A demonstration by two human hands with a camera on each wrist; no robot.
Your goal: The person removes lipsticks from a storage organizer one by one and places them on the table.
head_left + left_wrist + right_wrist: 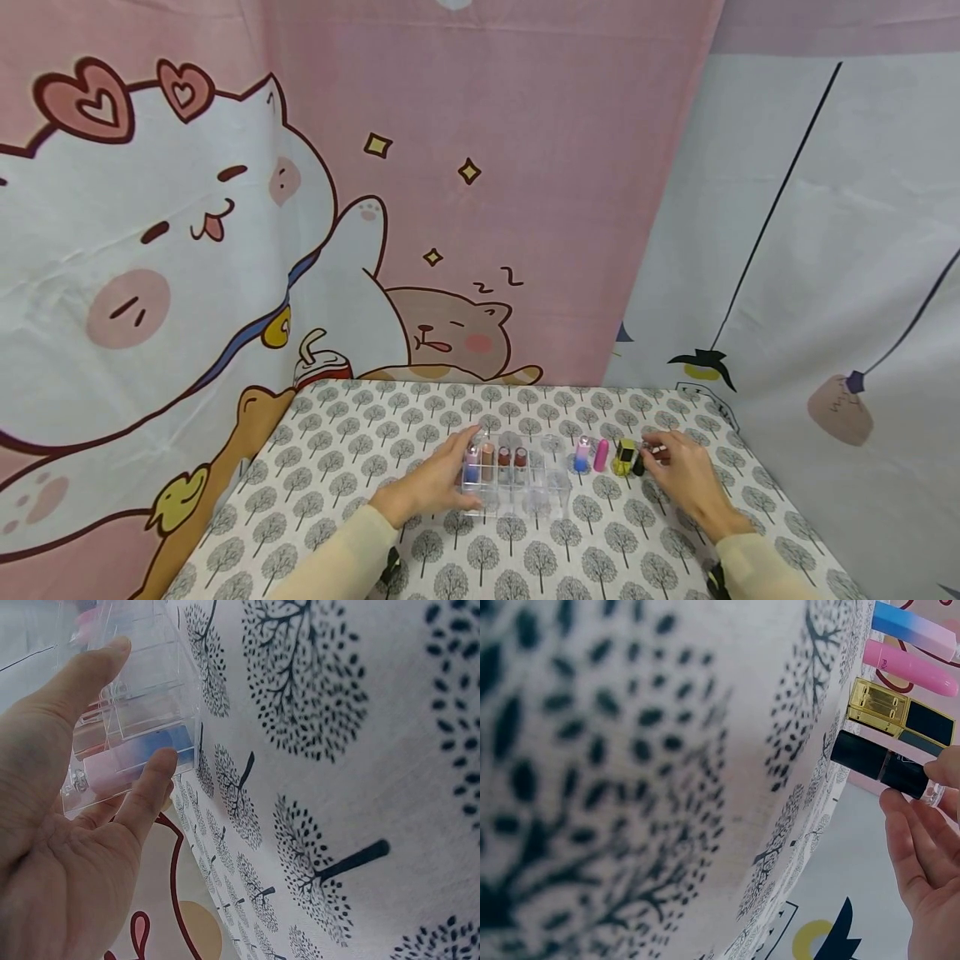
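My left hand (429, 487) holds the left end of a clear plastic lipstick organizer (534, 498), thumb at its near side and fingers along its far and left sides. Several lipsticks stand in its back row: a pink-and-blue one (139, 759) at the left end, a copper one (487, 461) and two dark red-topped ones (504, 457). Over at the right, my right hand (688, 477) pinches a black lipstick (877, 763) by its clear-tipped end between thumb and fingers. That lipstick stands right beside a gold-and-black lipstick (900, 714).
Left of the gold-and-black one stand a bright pink lipstick (602, 456) and another pink-and-blue lipstick (582, 454), in a row right of the organizer. A tree-print cloth (420, 417) covers the table. Cartoon-printed curtains (555, 208) hang behind and at both sides.
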